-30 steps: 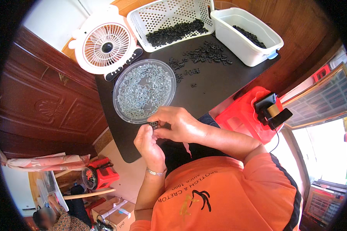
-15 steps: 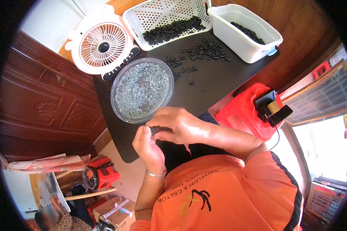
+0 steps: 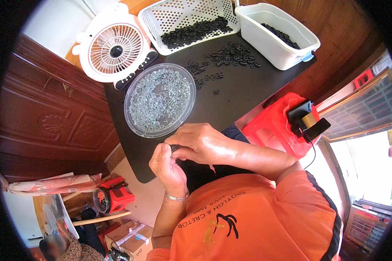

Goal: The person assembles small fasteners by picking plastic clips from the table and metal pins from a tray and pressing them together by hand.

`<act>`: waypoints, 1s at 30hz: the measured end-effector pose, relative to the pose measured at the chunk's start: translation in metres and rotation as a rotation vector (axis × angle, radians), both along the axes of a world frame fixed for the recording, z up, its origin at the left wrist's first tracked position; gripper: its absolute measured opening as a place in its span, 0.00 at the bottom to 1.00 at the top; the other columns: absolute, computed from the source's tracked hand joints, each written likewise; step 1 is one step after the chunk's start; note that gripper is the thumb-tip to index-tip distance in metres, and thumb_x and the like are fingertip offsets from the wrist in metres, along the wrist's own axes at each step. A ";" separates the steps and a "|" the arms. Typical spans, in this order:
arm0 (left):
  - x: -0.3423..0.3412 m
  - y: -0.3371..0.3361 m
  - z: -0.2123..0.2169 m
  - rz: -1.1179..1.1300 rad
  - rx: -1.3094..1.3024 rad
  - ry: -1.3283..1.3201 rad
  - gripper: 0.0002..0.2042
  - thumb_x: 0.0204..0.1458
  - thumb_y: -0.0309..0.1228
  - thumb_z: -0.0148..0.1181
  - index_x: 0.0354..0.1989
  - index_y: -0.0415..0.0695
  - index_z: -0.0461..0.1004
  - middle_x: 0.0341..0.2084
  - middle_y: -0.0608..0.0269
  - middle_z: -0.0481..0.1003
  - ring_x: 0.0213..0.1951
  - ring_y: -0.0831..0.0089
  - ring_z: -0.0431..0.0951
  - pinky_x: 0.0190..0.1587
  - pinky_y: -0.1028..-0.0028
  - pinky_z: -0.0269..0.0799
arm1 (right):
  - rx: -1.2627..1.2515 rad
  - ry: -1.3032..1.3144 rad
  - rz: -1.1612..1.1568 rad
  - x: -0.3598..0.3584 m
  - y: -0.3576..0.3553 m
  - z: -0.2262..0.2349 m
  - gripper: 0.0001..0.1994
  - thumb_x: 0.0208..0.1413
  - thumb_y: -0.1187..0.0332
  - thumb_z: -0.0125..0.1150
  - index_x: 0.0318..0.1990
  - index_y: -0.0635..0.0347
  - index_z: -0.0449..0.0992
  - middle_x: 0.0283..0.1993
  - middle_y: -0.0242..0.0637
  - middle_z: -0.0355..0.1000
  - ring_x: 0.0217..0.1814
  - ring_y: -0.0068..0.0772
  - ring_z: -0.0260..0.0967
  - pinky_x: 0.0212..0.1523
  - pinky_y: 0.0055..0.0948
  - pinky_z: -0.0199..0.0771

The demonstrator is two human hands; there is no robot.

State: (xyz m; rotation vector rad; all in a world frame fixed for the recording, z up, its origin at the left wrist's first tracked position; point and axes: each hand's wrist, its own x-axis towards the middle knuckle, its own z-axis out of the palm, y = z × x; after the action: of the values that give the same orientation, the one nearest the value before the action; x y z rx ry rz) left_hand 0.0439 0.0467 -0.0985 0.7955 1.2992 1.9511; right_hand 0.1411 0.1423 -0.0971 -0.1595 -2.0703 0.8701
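My left hand (image 3: 167, 171) and my right hand (image 3: 201, 142) meet just in front of my body, at the near edge of the table. Between their fingertips they pinch a small black part (image 3: 174, 147), mostly covered by the fingers. Just beyond them, a round clear tray (image 3: 190, 109) holds a heap of small silvery screws. Farther back on the dark table lie scattered small black parts (image 3: 235, 55). A white perforated basket (image 3: 154, 27) and a white bin (image 3: 272, 48) behind them hold more black pieces.
A white animal-shaped fan (image 3: 116, 51) stands at the table's far left. Right of the black table (image 3: 252, 93) is a red stool (image 3: 265, 126) with dark devices on it. Another person (image 3: 74, 248), a red stool (image 3: 122, 197) and a cardboard box (image 3: 130, 237) are at lower left.
Both hands stay together on the black part. My right fingers have closed a little further over it, so less of it shows.
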 end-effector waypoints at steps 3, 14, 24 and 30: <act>-0.002 -0.001 -0.005 0.023 -0.020 0.019 0.13 0.55 0.31 0.46 0.21 0.37 0.66 0.15 0.64 0.66 0.17 0.78 0.65 0.21 0.80 0.59 | -0.002 0.002 0.004 0.001 0.000 0.001 0.16 0.37 0.71 0.67 0.38 0.62 0.74 0.28 0.39 0.72 0.29 0.40 0.71 0.29 0.33 0.72; 0.001 -0.001 -0.002 0.015 -0.034 0.089 0.11 0.55 0.31 0.44 0.25 0.36 0.66 0.16 0.60 0.69 0.17 0.77 0.65 0.21 0.78 0.59 | -0.002 -0.056 -0.004 -0.001 0.000 -0.003 0.13 0.39 0.71 0.66 0.35 0.63 0.74 0.25 0.39 0.72 0.26 0.41 0.72 0.26 0.33 0.73; 0.001 0.007 -0.007 -0.023 -0.045 0.097 0.12 0.56 0.33 0.45 0.25 0.37 0.67 0.17 0.63 0.68 0.19 0.78 0.66 0.23 0.80 0.60 | -0.246 -0.017 0.065 0.014 0.007 0.005 0.13 0.45 0.75 0.64 0.41 0.65 0.75 0.30 0.42 0.73 0.32 0.35 0.74 0.31 0.29 0.74; -0.003 0.006 -0.006 -0.078 -0.092 0.106 0.12 0.54 0.33 0.44 0.25 0.37 0.68 0.17 0.60 0.69 0.19 0.75 0.68 0.22 0.78 0.63 | 0.093 -0.001 -0.381 0.056 0.069 0.037 0.14 0.44 0.69 0.66 0.39 0.63 0.76 0.34 0.43 0.74 0.35 0.40 0.74 0.36 0.31 0.73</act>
State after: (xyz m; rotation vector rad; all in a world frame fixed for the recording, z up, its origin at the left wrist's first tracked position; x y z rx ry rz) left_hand 0.0412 0.0529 -0.1050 0.9006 1.3888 1.7957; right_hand 0.1972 0.2116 -0.0602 -0.4861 -1.9871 0.5394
